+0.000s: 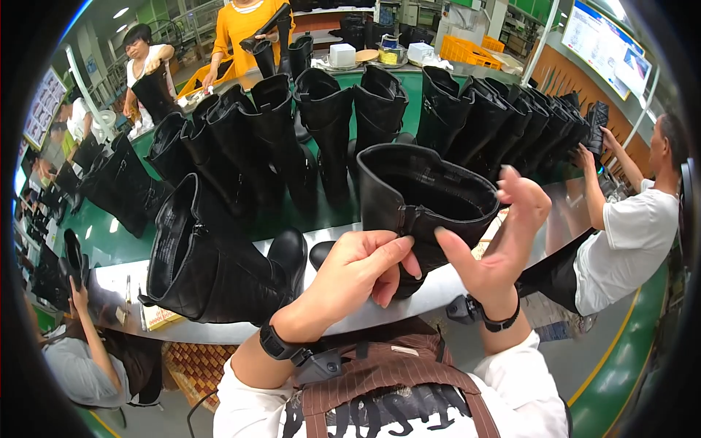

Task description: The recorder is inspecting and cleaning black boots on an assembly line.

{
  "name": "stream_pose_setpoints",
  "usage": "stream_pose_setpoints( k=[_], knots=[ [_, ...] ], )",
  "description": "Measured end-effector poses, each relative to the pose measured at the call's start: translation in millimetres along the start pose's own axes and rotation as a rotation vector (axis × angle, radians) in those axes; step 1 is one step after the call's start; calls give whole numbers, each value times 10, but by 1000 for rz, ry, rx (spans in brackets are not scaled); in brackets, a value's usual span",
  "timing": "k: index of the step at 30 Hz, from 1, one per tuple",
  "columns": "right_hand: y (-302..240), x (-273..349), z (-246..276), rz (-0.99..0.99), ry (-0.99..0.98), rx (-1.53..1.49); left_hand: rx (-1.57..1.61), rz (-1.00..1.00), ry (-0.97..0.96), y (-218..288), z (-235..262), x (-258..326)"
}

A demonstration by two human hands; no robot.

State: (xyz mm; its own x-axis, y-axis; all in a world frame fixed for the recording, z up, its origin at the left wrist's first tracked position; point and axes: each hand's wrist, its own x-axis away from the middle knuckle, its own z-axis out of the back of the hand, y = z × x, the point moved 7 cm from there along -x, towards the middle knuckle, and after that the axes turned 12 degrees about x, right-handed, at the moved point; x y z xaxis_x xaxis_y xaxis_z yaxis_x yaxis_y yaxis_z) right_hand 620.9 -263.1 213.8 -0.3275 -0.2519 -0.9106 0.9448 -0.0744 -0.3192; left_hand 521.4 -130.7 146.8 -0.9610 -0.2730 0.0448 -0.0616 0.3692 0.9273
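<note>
**Black boot held at the tabletop edge, both hands on its shaft**

Left hand (365, 266): grip pinched on the black boot (427, 201) at the front of the shaft, thumb and fingers pressed together beside the side zip. Dark band on the wrist.

Right hand (504, 237): palm against the boot's right side, thumb by the zip, fingers spread and partly blurred; grip loose, not clamped.

The boot stands upright between the two hands, opening tilted toward the camera, directly above the near rim of the pale tabletop (438, 288).

Just left of it, a second tall black boot (212, 270) leans on the tabletop. Behind, a row of black boots (328, 124) stands along the green belt (109, 241).

Person in a white shirt (631, 233) on the right reaches toward the far boots. Person in an orange top (244, 25) across the belt holds a boot. Orange crate (467, 51) at the far end.
</note>
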Motion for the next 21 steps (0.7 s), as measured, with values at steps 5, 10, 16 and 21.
stream_pose_setpoints(
  k=[5,10,16,21],
  knots=[
    [-272,-218,53,199,-149,209,6,20,0,-58,-5,-54],
    [-408,-351,-382,310,-443,450,67,-30,18,-78,-45,-111],
    [-325,-440,-460,236,-595,74,64,-18,28,-50,-20,-91],
    [-307,-421,-403,234,-595,23,71,-41,28,-56,-54,-129]
  ],
)
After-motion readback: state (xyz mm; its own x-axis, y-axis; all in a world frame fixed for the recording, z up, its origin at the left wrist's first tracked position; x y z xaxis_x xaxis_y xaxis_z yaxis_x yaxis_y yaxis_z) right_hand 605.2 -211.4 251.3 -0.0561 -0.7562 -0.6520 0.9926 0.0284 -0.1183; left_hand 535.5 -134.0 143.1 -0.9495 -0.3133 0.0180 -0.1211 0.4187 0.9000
